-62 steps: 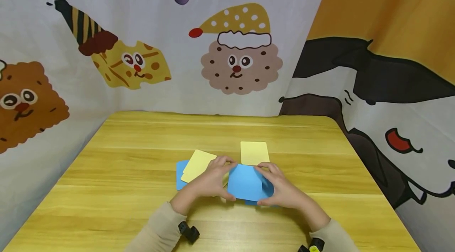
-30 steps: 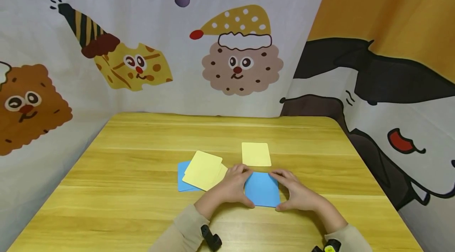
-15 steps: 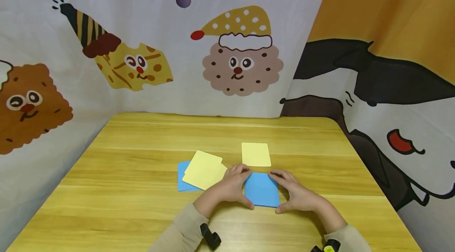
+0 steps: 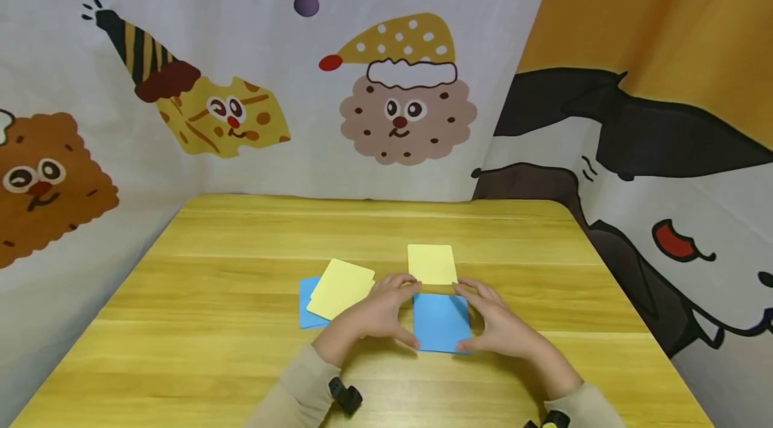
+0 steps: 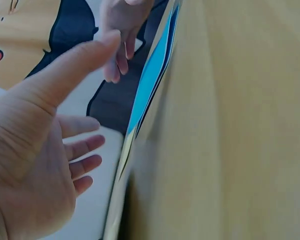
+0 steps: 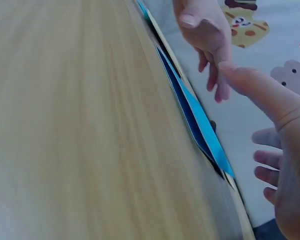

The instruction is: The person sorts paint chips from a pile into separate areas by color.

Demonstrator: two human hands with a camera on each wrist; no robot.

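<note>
A blue square card (image 4: pixel 442 323) lies on the wooden table in front of the person, and the wrist views show bowed blue cards layered there. My left hand (image 4: pixel 386 310) hovers just left of it, fingers spread and holding nothing. On the other side is my right hand (image 4: pixel 498 322), its thumb over the near right corner in the head view; the right wrist view shows that hand above the table with empty fingers. Behind the blue card lies a yellow square card (image 4: pixel 432 264). Left of my left hand, yellow cards (image 4: pixel 341 288) overlap a blue card (image 4: pixel 311 307), partly hidden by the hand.
The wooden table (image 4: pixel 241 240) reaches back to a white cloth (image 4: pixel 253 32) printed with cartoon figures. A second printed cloth (image 4: pixel 664 113) hangs at the right side. A black wrist device (image 4: pixel 345 396) is strapped on the left sleeve.
The blue card, earlier tilted up between both hands, now lies flat on the table. My hands have eased off its edges, the left one moving slightly left.
</note>
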